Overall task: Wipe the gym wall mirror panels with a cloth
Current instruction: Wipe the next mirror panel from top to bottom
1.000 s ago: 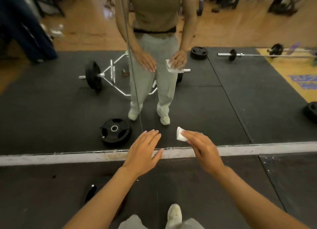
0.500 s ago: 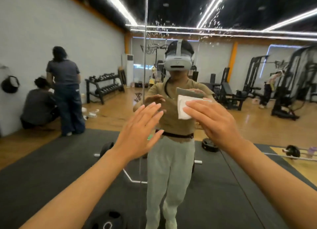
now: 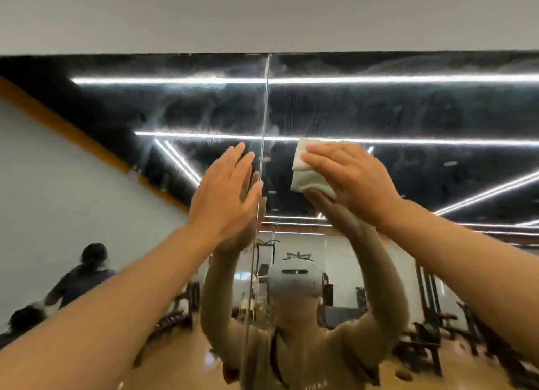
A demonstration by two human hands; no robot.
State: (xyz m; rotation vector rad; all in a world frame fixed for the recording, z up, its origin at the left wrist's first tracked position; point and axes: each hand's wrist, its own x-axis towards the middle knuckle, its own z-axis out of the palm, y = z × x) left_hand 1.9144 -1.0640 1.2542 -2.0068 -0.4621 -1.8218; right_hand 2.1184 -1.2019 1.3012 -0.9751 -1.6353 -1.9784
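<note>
a folded white cloth (image 3: 306, 167) is pressed flat against the right mirror panel (image 3: 408, 112) near its top edge by the right hand (image 3: 353, 176), fingers extended. the left hand (image 3: 226, 194) is held open — nothing gripped — at the vertical seam (image 3: 264, 144). smears and reflected ceiling light strips (image 3: 175, 81) are visible on the glass.

Open glass lay above and to the right of the right hand (image 3: 354, 175) and its cloth (image 3: 306, 167) up to the mirror's (image 3: 408, 112) top edge, while the left hand (image 3: 226, 198), flat by the panel seam (image 3: 264, 144), blocked passage leftward.
</note>
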